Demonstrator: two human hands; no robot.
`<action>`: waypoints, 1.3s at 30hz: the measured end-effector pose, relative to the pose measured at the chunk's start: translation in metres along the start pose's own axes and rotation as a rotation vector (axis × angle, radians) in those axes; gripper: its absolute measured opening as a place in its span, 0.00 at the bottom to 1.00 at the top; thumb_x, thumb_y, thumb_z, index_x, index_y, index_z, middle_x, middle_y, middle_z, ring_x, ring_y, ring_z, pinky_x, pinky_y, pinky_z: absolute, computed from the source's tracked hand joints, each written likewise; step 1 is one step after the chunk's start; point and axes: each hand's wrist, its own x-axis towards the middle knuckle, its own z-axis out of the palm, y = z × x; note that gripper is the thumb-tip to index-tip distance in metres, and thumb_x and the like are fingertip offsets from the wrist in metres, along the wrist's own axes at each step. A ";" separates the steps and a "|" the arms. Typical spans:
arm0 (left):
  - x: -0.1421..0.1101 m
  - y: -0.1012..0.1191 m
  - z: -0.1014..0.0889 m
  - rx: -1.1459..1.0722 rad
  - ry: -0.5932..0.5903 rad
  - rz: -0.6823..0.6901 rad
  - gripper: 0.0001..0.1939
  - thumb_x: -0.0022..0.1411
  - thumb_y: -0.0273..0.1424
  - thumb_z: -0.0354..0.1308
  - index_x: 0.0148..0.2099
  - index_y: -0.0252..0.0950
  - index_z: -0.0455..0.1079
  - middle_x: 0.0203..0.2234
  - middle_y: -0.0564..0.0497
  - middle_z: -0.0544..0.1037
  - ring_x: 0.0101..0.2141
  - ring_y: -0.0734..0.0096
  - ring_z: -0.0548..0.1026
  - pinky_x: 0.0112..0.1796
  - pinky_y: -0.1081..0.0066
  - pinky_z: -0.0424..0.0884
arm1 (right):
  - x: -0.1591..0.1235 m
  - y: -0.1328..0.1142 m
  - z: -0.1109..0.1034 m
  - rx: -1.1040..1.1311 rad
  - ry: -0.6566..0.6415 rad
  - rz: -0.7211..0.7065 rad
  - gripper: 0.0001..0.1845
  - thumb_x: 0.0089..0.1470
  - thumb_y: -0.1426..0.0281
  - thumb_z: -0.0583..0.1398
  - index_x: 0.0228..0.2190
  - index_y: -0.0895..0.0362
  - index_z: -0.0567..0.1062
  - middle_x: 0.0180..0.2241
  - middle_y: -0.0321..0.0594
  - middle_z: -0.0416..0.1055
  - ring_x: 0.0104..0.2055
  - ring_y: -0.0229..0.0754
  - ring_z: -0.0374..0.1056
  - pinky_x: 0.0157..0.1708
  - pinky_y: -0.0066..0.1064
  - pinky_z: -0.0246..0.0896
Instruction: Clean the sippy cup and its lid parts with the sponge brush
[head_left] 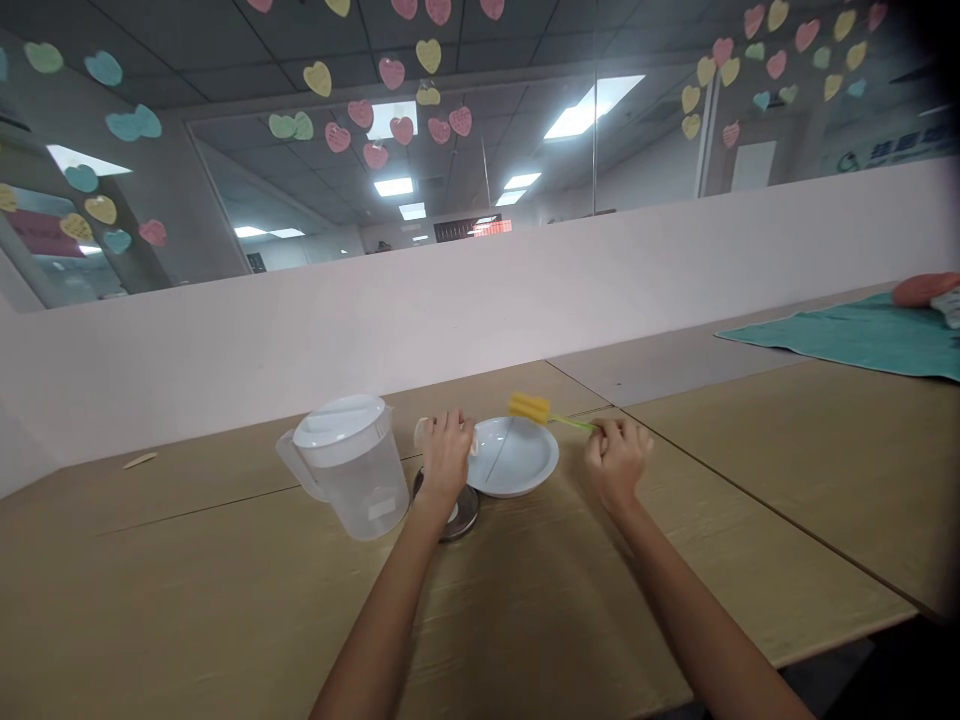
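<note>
My left hand [448, 450] is closed around a pale cup-like thing [421, 432], mostly covered by the fingers, at the left rim of a white bowl [517, 460]. In my right hand [619, 455] is the thin green handle of a sponge brush [530, 407]. Its yellow sponge head points left, above the bowl's far rim. Beneath my left wrist lies a round dark-rimmed metal lid or dish [463, 515], partly hidden. A clear plastic pitcher [367, 495] with a white lid stands upright just left of my left hand.
The wooden table [225, 600] has seams between its boards. A teal cloth [862, 335] with a reddish object [922, 290] on it lies at the far right. A small flat pale piece [140, 460] rests at the left. Behind runs a white wall [450, 310] below glass.
</note>
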 end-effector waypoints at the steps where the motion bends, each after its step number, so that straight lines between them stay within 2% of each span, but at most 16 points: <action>1: 0.000 -0.003 0.000 -0.038 0.007 -0.035 0.18 0.52 0.17 0.50 0.44 0.38 0.68 0.40 0.44 0.68 0.43 0.58 0.66 0.42 0.61 0.61 | 0.002 0.003 0.002 -0.035 -0.056 0.125 0.14 0.53 0.70 0.49 0.34 0.58 0.74 0.33 0.45 0.67 0.39 0.48 0.59 0.39 0.38 0.49; 3: 0.002 -0.010 0.000 -0.173 0.019 -0.122 0.16 0.53 0.23 0.54 0.45 0.38 0.69 0.41 0.44 0.68 0.43 0.59 0.67 0.43 0.62 0.62 | 0.004 0.010 0.007 -0.089 -0.217 0.310 0.18 0.53 0.72 0.47 0.41 0.63 0.71 0.38 0.50 0.67 0.43 0.51 0.59 0.39 0.38 0.50; 5: 0.006 -0.014 -0.003 -0.364 0.026 -0.214 0.18 0.52 0.31 0.60 0.47 0.38 0.69 0.43 0.45 0.68 0.45 0.60 0.68 0.45 0.65 0.64 | 0.004 0.015 0.012 -0.107 -0.371 0.376 0.21 0.50 0.75 0.48 0.46 0.67 0.67 0.40 0.54 0.67 0.43 0.50 0.61 0.38 0.36 0.52; 9: 0.009 -0.017 -0.021 -0.690 0.016 -0.307 0.31 0.47 0.40 0.64 0.54 0.38 0.64 0.46 0.47 0.71 0.46 0.62 0.69 0.46 0.67 0.65 | -0.005 0.016 0.019 -0.088 -0.622 0.346 0.21 0.45 0.78 0.51 0.43 0.65 0.69 0.36 0.51 0.71 0.36 0.45 0.65 0.32 0.31 0.52; 12: 0.006 -0.013 -0.041 -0.834 -0.061 -0.295 0.33 0.49 0.43 0.62 0.56 0.41 0.61 0.43 0.50 0.74 0.43 0.64 0.72 0.43 0.68 0.68 | -0.012 0.013 0.023 -0.073 -0.796 0.307 0.16 0.45 0.78 0.53 0.37 0.60 0.72 0.33 0.47 0.72 0.34 0.42 0.66 0.29 0.28 0.51; 15: 0.000 -0.004 -0.059 -0.907 -0.165 -0.219 0.33 0.50 0.42 0.61 0.58 0.43 0.59 0.43 0.51 0.74 0.43 0.64 0.73 0.42 0.69 0.68 | -0.015 0.011 0.024 -0.074 -0.908 0.283 0.14 0.45 0.77 0.54 0.35 0.58 0.72 0.32 0.44 0.73 0.34 0.42 0.67 0.27 0.27 0.50; 20: -0.008 0.021 -0.072 -0.899 -0.354 -0.052 0.36 0.46 0.44 0.62 0.58 0.45 0.60 0.45 0.52 0.74 0.44 0.63 0.72 0.41 0.70 0.68 | -0.013 0.010 0.022 -0.104 -0.980 0.265 0.15 0.46 0.76 0.52 0.38 0.58 0.71 0.36 0.46 0.73 0.37 0.43 0.68 0.26 0.27 0.49; 24: -0.012 0.037 -0.066 -0.787 -0.471 0.118 0.37 0.45 0.47 0.62 0.57 0.44 0.60 0.47 0.51 0.73 0.45 0.61 0.71 0.42 0.69 0.67 | -0.011 0.007 0.019 -0.125 -1.020 0.248 0.15 0.47 0.75 0.52 0.39 0.59 0.71 0.37 0.47 0.74 0.38 0.44 0.69 0.26 0.27 0.50; 27: -0.014 0.044 -0.057 -0.722 -0.509 0.204 0.36 0.47 0.48 0.61 0.57 0.44 0.60 0.48 0.50 0.73 0.47 0.59 0.70 0.43 0.67 0.66 | -0.011 0.005 0.018 -0.141 -1.055 0.231 0.16 0.49 0.72 0.52 0.40 0.60 0.71 0.38 0.49 0.74 0.38 0.47 0.70 0.27 0.29 0.51; 32: -0.015 0.046 -0.041 -0.655 -0.550 0.253 0.34 0.48 0.47 0.60 0.57 0.44 0.60 0.47 0.50 0.73 0.47 0.58 0.70 0.43 0.66 0.66 | -0.011 0.001 0.015 -0.158 -1.094 0.183 0.18 0.49 0.71 0.51 0.41 0.61 0.71 0.39 0.51 0.74 0.40 0.47 0.69 0.29 0.29 0.53; 39: -0.015 0.039 -0.023 -0.625 -0.644 0.245 0.35 0.46 0.46 0.61 0.56 0.44 0.61 0.47 0.48 0.71 0.46 0.57 0.69 0.43 0.66 0.66 | -0.010 -0.001 0.014 -0.194 -1.109 0.138 0.16 0.50 0.72 0.50 0.39 0.61 0.72 0.41 0.52 0.73 0.41 0.48 0.69 0.29 0.29 0.53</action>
